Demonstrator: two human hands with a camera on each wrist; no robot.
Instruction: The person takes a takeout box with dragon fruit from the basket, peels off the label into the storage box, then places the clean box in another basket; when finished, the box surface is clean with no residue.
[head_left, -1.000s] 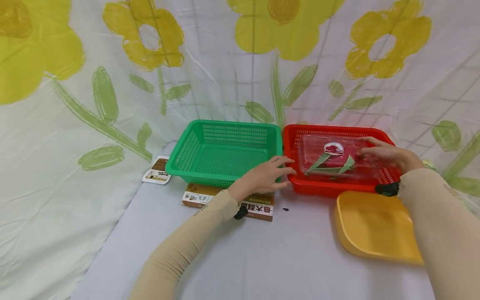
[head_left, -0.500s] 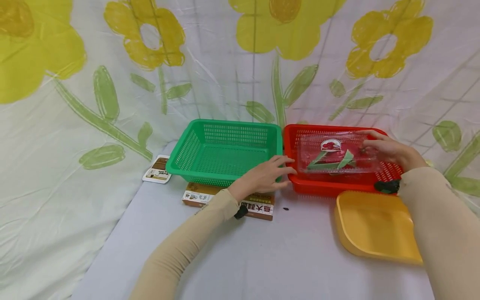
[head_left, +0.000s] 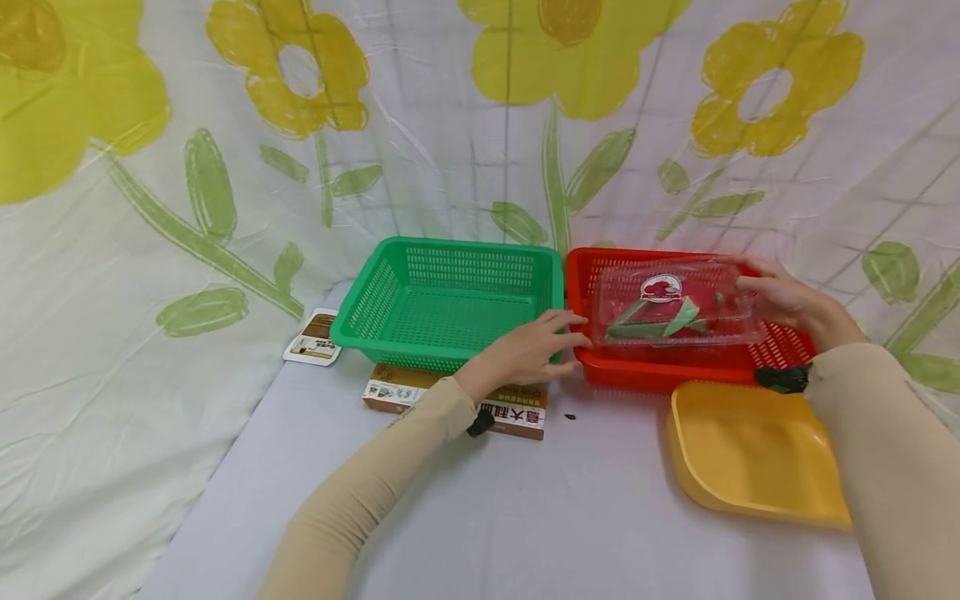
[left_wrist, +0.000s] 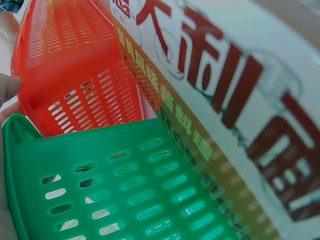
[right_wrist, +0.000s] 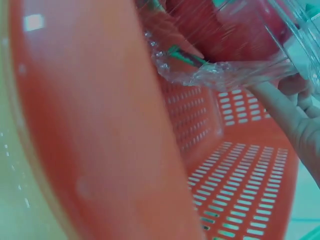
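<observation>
white table (head_left: 525, 517) filled lower center of frame. yellow tray (head_left: 757, 458) sat lower right, just beside red basket (head_left: 637, 375). printed box (head_left: 517, 415) lay at center, partly behind left sleeve (head_left: 375, 467). left hand (head_left: 517, 350) was at center, fingers extended and spread, fingertips at left rim of red basket. green basket (head_left: 450, 321) stood left of red basket. right hand (head_left: 795, 302), at right, gripped right end of clear container (head_left: 675, 302); container, red contents inside, was in mouth of red basket, right end raised off floor. flowered cloth (head_left: 450, 158) spanned upper frame.
</observation>
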